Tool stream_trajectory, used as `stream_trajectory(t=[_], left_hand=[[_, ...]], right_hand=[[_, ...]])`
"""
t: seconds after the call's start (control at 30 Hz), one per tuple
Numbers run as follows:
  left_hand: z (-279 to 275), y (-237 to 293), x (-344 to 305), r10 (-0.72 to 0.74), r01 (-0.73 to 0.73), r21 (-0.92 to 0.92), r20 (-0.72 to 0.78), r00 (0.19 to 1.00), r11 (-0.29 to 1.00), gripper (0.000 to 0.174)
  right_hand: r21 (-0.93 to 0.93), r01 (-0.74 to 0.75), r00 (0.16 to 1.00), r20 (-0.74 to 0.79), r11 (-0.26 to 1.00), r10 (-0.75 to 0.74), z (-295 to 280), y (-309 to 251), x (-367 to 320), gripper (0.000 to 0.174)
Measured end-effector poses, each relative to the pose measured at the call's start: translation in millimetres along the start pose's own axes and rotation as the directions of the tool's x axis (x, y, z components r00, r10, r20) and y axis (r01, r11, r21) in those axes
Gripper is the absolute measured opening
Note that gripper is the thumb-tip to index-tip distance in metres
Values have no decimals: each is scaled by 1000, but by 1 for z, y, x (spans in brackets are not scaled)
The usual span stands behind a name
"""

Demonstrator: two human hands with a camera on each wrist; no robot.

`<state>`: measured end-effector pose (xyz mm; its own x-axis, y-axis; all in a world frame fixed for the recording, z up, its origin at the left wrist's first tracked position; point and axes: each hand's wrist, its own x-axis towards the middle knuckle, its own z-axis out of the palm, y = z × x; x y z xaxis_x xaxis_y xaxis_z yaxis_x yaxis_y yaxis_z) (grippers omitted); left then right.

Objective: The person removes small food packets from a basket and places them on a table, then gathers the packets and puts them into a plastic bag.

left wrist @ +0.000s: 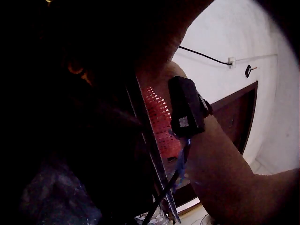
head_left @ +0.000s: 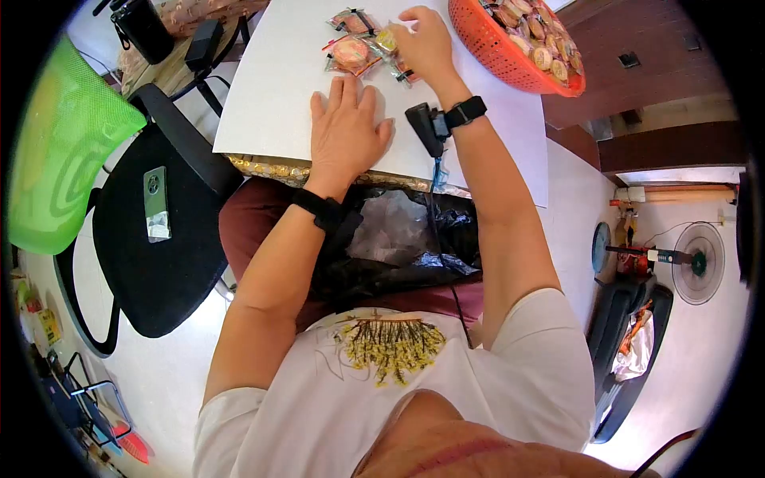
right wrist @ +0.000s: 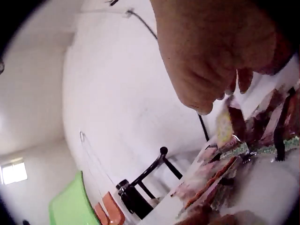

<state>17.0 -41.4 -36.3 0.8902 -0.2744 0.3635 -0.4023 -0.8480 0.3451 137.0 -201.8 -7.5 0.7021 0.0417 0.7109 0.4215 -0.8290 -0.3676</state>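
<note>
Several small clear-wrapped packets lie at the far part of the white tabletop (head_left: 271, 103), among them a round pinkish one (head_left: 351, 52). My left hand (head_left: 347, 131) rests palm down just nearer than that one, fingers extended. The right hand (head_left: 426, 52) reaches in from the right and pinches a small yellow packet (head_left: 386, 40). In the right wrist view that yellow packet (right wrist: 225, 127) stands tilted under the fingertips of the right hand (right wrist: 215, 51), beside other packets (right wrist: 211, 187). The left wrist view is mostly dark, and I cannot make out the left fingers there.
An orange-red basket (head_left: 498, 52) full of wrapped round pieces stands at the table's right. A black cable with a small black device (head_left: 425, 130) hangs from the right wrist. A black bag (head_left: 374, 239) lies on the lap. A black chair (head_left: 159, 239) holding a phone stands left.
</note>
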Motion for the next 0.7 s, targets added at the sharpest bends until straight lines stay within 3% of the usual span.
stream_trajectory(t=[0.03,0.13,0.23,0.37,0.47,0.5,0.6,0.67,0.7], left_hand=[[-1,0,1,-3,3,0,22,1000,1000,51],[-8,1,2,-12,13,-12,75,997,1000,52],[-9,2,1,-13,16,-44,69,998,999,55],[-4,2,0,6,-6,-76,6,1000,997,57],[-4,4,1,11,-10,-36,25,1000,999,58],[-4,3,3,14,-14,-6,44,999,1000,57],[-2,3,1,28,-28,18,0,1000,999,52],[-3,5,0,21,-21,-10,-17,1000,1000,50],[-4,5,1,27,-27,1,-17,1000,1000,49]], right_hand=[[-32,135,991,4,990,-134,6,0,-1,33],[116,62,951,296,991,-94,-2,-44,-7,26],[-36,127,864,495,991,-93,1,-62,-12,27],[-76,206,868,474,976,-147,16,-53,-20,25],[-211,12,930,362,977,67,14,-59,-15,23],[-105,213,946,272,971,-178,-2,-64,-12,28],[57,-173,973,164,983,162,-28,-46,11,29],[4,-125,992,34,992,125,-63,-18,24,28],[91,82,966,-254,992,-57,-77,-5,26,23]])
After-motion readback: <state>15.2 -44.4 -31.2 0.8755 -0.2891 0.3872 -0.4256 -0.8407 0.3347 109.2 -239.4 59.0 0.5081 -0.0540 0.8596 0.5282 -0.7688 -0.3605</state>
